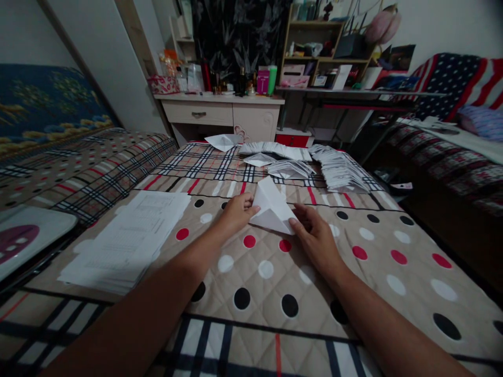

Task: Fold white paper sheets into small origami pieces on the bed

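Note:
Between my hands is a folded sheet of white paper (272,207), creased into a pointed shape with its tip facing away from me. My left hand (239,210) pinches its left edge between thumb and fingers. On the opposite side, my right hand (314,233) grips the lower right corner, thumb on top and fingers curled underneath. Beyond the paper lie several folded paper pieces: a long row (275,151), a fanned stack (291,168) and a larger stack (340,170) to the right. One separate folded piece (223,141) rests at the far edge of the bed.
A pile of printed sheets (129,235) lies on the dotted quilt (267,293) at left. Beside it is a white object with a purple oval (23,243). Past the bed stand a white dresser (220,112) and a desk with shelves (346,92).

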A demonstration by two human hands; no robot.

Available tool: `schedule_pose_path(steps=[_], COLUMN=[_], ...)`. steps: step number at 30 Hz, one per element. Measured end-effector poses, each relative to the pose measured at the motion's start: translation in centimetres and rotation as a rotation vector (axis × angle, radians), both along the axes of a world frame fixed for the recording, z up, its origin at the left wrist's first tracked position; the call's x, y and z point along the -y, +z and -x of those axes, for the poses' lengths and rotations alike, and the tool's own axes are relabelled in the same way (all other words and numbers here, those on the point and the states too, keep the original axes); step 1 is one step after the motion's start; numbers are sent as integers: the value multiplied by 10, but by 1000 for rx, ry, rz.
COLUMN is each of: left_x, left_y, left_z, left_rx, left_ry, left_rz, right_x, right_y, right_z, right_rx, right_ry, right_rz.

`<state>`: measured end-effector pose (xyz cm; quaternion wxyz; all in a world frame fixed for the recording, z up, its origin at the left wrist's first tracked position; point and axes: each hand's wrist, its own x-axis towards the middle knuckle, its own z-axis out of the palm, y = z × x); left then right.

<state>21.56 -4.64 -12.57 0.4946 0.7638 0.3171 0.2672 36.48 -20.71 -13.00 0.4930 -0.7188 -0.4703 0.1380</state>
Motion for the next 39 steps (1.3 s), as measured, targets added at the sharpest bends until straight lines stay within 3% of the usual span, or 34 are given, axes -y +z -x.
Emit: schedule_pose_path(steps=[4, 9, 12, 20, 32, 36, 39], left_x=[-13, -6, 4, 7, 5, 0, -1], left_y=[1, 8, 11, 14, 29, 26, 21], left_z=[8, 10, 7, 7, 10, 9, 9], left_rx=[-9, -171, -174, -78, 26, 6, -27], left_ry=[-30, -302, -346, -120, -325, -360, -373], left_rz=[-101, -272, -384, -470, -510, -471, -433], right_x=[0, -2, -3, 0, 3, 3, 3], right_y=[5, 11, 9, 9, 16, 23, 23], right_z=[2, 4, 3, 3, 2, 6, 11], right_rx=[-303, -384, -377, -174, 8, 177, 296], right_ry=[79, 99, 92, 121, 218, 245, 174], right_rz=[-60, -97, -45, 99, 262, 342, 374])
